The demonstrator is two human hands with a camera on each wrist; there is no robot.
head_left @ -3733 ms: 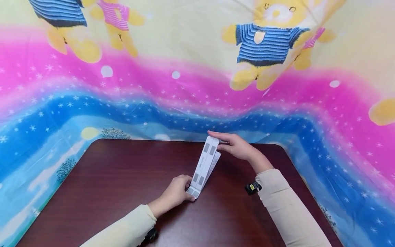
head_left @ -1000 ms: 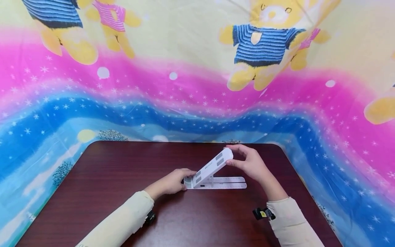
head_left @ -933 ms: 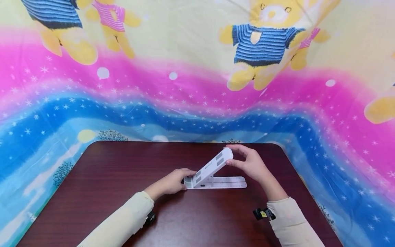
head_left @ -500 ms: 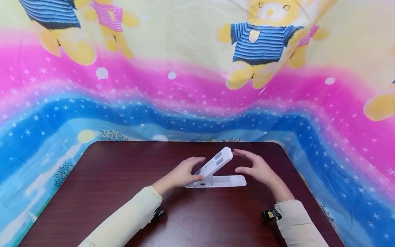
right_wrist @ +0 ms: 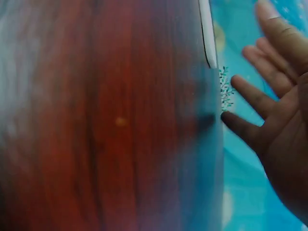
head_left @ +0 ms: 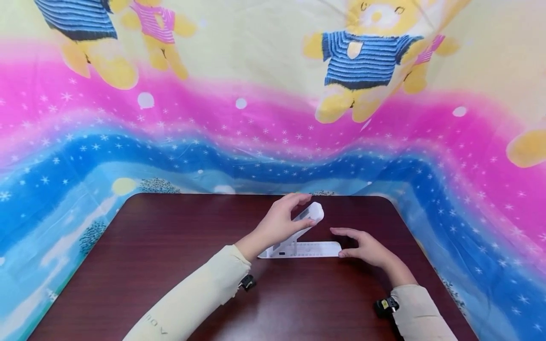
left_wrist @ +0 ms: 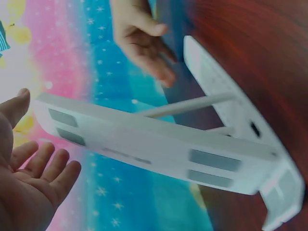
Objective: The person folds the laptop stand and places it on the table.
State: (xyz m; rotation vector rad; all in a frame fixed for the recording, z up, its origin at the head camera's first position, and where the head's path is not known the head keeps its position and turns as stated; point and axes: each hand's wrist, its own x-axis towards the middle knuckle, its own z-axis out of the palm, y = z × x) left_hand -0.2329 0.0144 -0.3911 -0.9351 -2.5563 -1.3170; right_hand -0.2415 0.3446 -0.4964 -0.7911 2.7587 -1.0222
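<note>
A white folding laptop stand stands on the table, its lower plate flat and its upper plate tilted up on thin struts. Grey pads show on the upper plate's outer face in the left wrist view. Around the raised end lies my left hand, fingers spread; the left wrist view shows a gap between that hand and the plate. My right hand is at the lower plate's right end, thumb close to it, fingers apart; whether it touches I cannot tell. In the right wrist view only a white edge of the stand shows.
The dark red-brown table has rounded far corners. A printed curtain with bears and stars hangs behind it and along both sides. Black wrist cameras sit at both sleeves.
The left hand has let go of the stand's hinge end and moved up and right to the raised end. The right hand has released that end and moved down to the lower plate's tip.
</note>
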